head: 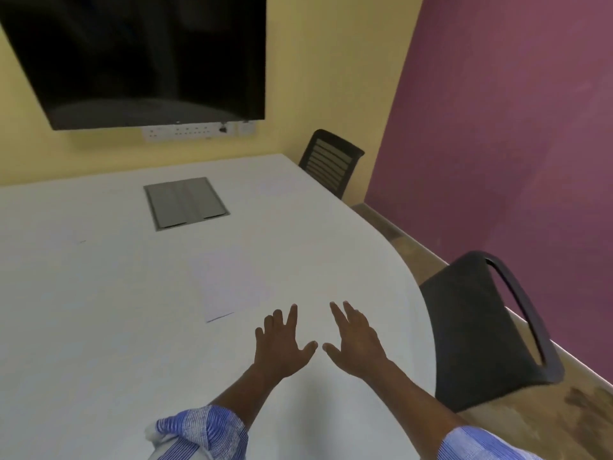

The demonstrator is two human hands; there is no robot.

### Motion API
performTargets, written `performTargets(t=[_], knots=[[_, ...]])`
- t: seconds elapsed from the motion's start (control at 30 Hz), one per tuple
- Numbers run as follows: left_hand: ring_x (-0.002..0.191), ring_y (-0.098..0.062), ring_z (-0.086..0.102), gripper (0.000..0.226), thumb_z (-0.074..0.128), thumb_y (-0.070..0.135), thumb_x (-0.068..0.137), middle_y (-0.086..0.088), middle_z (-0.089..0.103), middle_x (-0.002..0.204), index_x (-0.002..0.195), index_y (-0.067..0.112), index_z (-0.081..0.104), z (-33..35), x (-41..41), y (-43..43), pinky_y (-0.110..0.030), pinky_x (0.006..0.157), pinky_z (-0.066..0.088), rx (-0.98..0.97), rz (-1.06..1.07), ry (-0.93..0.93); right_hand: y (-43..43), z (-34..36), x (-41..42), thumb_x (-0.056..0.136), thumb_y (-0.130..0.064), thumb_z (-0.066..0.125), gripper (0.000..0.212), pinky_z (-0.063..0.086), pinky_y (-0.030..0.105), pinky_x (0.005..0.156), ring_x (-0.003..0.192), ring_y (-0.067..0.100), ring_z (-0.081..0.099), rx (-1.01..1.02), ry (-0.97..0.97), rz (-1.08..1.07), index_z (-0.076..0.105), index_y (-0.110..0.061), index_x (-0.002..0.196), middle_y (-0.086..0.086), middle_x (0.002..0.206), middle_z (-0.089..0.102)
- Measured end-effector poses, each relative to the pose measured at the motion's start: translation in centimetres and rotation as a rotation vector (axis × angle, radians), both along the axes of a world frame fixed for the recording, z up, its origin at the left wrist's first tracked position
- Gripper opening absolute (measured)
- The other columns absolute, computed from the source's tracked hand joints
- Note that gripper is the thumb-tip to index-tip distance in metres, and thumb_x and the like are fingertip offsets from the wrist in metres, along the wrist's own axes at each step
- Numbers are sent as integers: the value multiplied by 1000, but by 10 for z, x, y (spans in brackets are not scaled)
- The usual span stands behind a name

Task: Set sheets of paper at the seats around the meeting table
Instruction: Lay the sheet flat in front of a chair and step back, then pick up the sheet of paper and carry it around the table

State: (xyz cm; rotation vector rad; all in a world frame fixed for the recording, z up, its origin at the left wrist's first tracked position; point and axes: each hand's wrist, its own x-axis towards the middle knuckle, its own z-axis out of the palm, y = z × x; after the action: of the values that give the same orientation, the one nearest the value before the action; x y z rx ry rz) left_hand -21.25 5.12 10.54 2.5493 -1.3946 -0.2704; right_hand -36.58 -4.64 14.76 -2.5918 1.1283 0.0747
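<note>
- In the head view, a white sheet of paper (229, 283) is seen lying flat on the white meeting table (99, 293), some way in from the table's curved right edge.
- Its long axis is directed away from the viewer toward the yellow wall, tilted slightly to the left. Its short near edge is marked by a thin dark shadow line.
- The left hand (282, 343) is held palm down over the table, just right of the sheet's near corner, with fingers spread. Nothing is held.
- The right hand (356, 336) is held beside it, thumbs nearly meeting, fingers likewise straight and spread, with nothing held. Contact with the tabletop cannot be told.
- Blue striped sleeves (205, 433) are rolled up on both forearms.
- A black chair (481, 327) is placed at the right edge near the hands, and a second chair (331, 161) at the far corner.
- A grey cable hatch (185, 202) is set into the table beyond the sheet, and a dark screen (149, 61) is mounted on the wall above.
</note>
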Motion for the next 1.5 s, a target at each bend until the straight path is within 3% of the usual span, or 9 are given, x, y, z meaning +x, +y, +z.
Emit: performTargets(t=[0.43, 0.67, 0.87, 1.17, 1.5], knots=[[134, -27, 39, 100, 41, 79, 81, -6, 35, 152, 160, 23, 17, -45, 89, 28, -41, 102, 38, 98, 427, 128, -32, -42, 130, 98, -53, 50, 87, 23, 44, 122, 156, 29, 5, 87, 58, 351, -3, -27, 162, 8, 170, -3], [134, -27, 41, 97, 52, 75, 84, -6, 38, 145, 158, 21, 21, -61, 119, 16, -39, 105, 40, 92, 713, 344, -63, -84, 180, 96, -56, 50, 81, 30, 39, 120, 156, 26, 9, 149, 91, 469, 14, -23, 161, 8, 170, 1], [140, -33, 40, 95, 68, 60, 83, -14, 38, 146, 156, 16, 26, -70, 153, -11, -43, 111, 40, -46, 984, 605, -94, -117, 219, 96, -54, 52, 74, 36, 41, 114, 153, 27, 16, 197, 141, 491, 26, -20, 157, 9, 170, 5], [144, -34, 36, 93, 73, 51, 84, -16, 36, 152, 157, 14, 28, -91, 208, -50, -45, 115, 37, -206, 1173, 741, -130, -157, 273, 96, -51, 52, 72, 36, 41, 114, 152, 29, 18, 215, 122, 512, 27, -19, 156, 13, 169, 6], [126, -30, 54, 69, 76, 33, 83, -12, 54, 141, 142, 10, 49, -114, 245, -65, -31, 97, 42, -454, 1421, 814, -131, -190, 285, 95, -52, 52, 68, 36, 38, 114, 152, 27, 17, 205, 142, 519, 36, -18, 151, 13, 168, 11]])
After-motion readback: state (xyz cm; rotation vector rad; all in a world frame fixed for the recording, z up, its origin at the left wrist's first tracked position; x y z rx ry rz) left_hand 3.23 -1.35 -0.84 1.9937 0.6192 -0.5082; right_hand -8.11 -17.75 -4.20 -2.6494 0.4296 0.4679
